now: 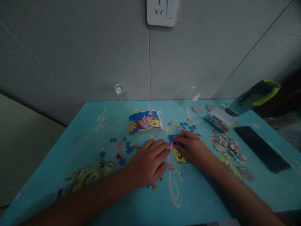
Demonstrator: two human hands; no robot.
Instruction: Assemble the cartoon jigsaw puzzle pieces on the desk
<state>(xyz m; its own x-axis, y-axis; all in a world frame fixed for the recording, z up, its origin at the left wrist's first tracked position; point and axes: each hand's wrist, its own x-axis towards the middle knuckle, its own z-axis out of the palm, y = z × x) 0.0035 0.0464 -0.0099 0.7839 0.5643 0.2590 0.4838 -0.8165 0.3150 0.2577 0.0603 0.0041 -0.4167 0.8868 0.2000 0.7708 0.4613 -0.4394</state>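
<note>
My left hand (pixel 148 163) lies flat, palm down, on a turquoise cartoon-printed table (pixel 98 131), its fingertips touching a small assembled cluster of jigsaw pieces (pixel 179 156). My right hand (pixel 194 148) rests on the far side of the same cluster, fingertips pinched on a piece (pixel 172 139) at its top edge. Loose blue pieces (pixel 128 147) lie scattered to the left of my hands, and more (pixel 188 125) sit beyond them. A curled reference picture (pixel 145 121) with cartoon characters lies behind.
A heap of mixed puzzle pieces (pixel 227 146) sits to the right, with a dark phone (pixel 261 147) beyond it. A green-lidded bottle (pixel 255 95) lies at the back right, by a small printed box (pixel 217 121). Two clear tubes (pixel 121 92) stand against the grey wall.
</note>
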